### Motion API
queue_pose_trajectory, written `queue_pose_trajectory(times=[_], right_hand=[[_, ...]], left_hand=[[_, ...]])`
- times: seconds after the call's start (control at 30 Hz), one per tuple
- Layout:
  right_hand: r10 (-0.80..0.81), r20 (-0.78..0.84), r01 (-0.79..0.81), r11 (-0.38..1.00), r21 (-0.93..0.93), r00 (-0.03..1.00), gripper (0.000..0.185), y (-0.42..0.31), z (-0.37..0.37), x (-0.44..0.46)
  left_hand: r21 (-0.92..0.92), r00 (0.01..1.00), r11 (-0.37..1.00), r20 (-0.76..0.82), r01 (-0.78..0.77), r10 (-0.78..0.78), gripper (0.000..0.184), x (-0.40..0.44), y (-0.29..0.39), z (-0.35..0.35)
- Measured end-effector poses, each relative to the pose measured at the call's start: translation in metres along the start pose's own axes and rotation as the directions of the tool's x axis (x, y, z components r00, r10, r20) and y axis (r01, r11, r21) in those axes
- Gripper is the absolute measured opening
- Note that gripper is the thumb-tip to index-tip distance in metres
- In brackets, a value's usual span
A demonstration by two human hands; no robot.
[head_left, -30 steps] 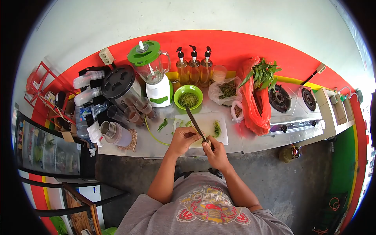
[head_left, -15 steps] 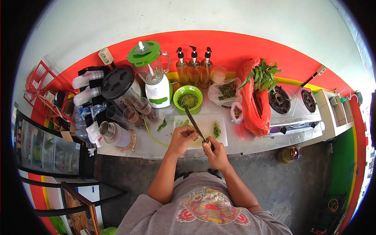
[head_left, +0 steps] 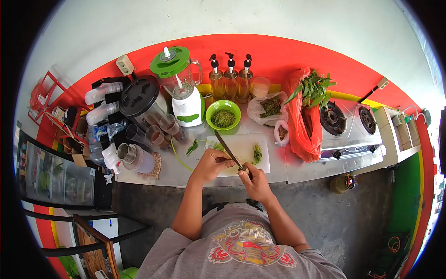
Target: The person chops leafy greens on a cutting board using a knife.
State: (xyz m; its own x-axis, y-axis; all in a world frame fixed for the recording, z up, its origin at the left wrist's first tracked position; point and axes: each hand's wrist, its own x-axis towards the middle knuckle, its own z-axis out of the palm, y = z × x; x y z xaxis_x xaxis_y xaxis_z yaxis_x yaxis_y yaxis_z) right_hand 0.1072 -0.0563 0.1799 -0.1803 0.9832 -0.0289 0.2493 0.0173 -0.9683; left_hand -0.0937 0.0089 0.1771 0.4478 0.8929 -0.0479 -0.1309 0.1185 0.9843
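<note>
A dark-bladed knife (head_left: pixel 227 148) is in my right hand (head_left: pixel 257 183), whose fingers wrap its handle, with the blade slanting up and left. Close to the blade, my left hand (head_left: pixel 210 166) has its fingers pinched together; what they hold, if anything, is too small to make out. Both hands are over the near edge of a white cutting board (head_left: pixel 239 139). A small heap of chopped greens (head_left: pixel 257 152) lies on the board's right side. Leaves and a long green stem (head_left: pixel 180 159) are to its left. Behind it, a green bowl (head_left: pixel 238 122) holds chopped greens.
A white and green blender (head_left: pixel 189 111) and pump bottles (head_left: pixel 231 86) stand at the back. Plastic cups (head_left: pixel 155 136) and a flask (head_left: pixel 137 158) are at left. To the right are a red bag (head_left: pixel 304 135) with leafy stalks and a gas stove (head_left: pixel 348 130).
My left hand has shifted slightly left. The knife's tip has swung a little left and down, away from the bowl; my right hand keeps its grip.
</note>
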Motion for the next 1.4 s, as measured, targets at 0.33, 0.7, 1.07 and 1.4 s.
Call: queue_pose_trajectory(times=[0.33,0.7,1.07,1.4], right_hand=[[0.026,-0.079,-0.023,0.999,0.039,0.997,0.026,0.003,0.003,0.0],[-0.013,-0.114,0.016,1.0,0.022,0.993,0.029,0.005,0.009,-0.005],[0.014,-0.08,-0.01,0.999,0.042,0.997,0.03,0.002,0.016,-0.005],[0.056,-0.185,-0.074,0.993,-0.091,0.981,0.034,0.009,0.011,-0.004]], left_hand=[[-0.137,0.996,0.986,-0.025,-0.091,0.088,0.017,0.005,-0.012,0.011],[-0.075,0.984,0.989,-0.128,-0.131,0.121,0.012,0.001,-0.017,0.011],[0.052,0.991,0.995,-0.101,-0.087,0.092,0.012,-0.01,-0.006,0.005],[-0.008,0.982,0.998,-0.178,-0.064,0.062,0.015,0.002,-0.028,0.02]])
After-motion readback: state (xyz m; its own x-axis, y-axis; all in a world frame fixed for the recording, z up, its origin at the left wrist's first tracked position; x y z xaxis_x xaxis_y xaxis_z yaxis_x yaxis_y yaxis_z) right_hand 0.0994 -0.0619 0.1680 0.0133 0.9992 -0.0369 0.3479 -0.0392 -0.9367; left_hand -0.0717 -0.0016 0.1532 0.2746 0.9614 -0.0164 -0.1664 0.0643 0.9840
